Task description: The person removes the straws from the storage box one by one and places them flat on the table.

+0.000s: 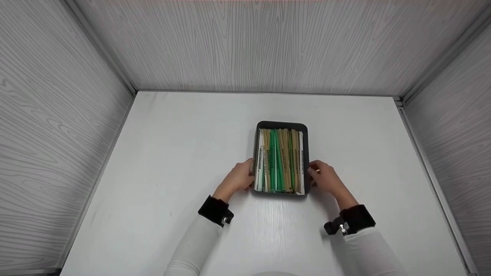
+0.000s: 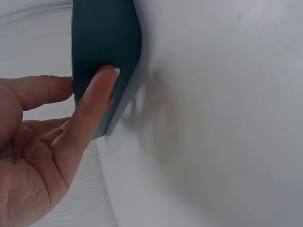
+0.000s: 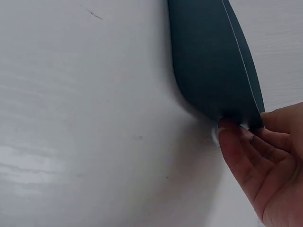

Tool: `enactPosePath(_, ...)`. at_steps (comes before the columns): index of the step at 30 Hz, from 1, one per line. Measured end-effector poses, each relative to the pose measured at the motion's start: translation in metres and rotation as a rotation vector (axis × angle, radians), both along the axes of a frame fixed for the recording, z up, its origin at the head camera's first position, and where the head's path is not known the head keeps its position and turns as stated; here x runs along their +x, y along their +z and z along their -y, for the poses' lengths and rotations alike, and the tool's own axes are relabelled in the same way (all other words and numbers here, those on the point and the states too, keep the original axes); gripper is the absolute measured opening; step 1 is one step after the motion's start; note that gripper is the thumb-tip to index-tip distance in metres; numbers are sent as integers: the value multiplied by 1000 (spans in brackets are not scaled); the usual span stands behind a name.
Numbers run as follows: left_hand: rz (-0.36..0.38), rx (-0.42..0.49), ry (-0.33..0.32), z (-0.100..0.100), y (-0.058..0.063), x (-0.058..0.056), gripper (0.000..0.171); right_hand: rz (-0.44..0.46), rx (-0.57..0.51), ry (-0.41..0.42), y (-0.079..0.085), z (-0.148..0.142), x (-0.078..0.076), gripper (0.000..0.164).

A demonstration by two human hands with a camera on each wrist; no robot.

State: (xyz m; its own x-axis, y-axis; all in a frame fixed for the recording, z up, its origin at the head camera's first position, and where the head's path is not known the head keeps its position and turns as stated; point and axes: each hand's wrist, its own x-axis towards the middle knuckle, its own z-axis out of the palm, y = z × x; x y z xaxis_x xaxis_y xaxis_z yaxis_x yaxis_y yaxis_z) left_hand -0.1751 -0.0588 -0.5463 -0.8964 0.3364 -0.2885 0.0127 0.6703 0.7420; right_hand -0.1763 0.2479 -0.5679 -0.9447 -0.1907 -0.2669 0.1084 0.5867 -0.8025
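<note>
A dark, rounded-corner tray is on the white table, held from both sides. Slim upright packets in white, brown and green fill it, with small print along several of them. At its left wall, my left hand grips the side; the left wrist view shows one finger along the outer wall and another digit at the rim. My right hand holds the opposite side. Seen from the right wrist, its fingertips are at the tray's lower edge, with a digit at the rim. The packets are hidden in both wrist views.
The white table extends around the tray. A grey wood-grain panel rises along its far edge, with similar panels at the left and right. Black wrist straps with small cameras sit over white sleeves.
</note>
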Motion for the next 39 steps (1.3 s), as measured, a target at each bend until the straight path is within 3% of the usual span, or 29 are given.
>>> enactPosePath(4, -12, -8, 2, 4, 0, 1, 56, -17, -80, -24, -2, 3, -2, 46)
enactPosePath(9, -25, -10, 5, 2, 0, 1, 51, -28, -92, -45, -6, 4, -4, 57)
enactPosePath(18, -93, -13, -22, -2, -2, 1, 46, -46, -84, -61, -14, 0, -1, 54)
enactPosePath(33, -59, -21, 0, 2, -2, 0, 46, -53, -101, -57, -16, 4, 1, 55)
enactPosePath(39, -83, -127, 69, 3, 0, 1, 53, -47, -116, -64, -19, 8, 1, 53)
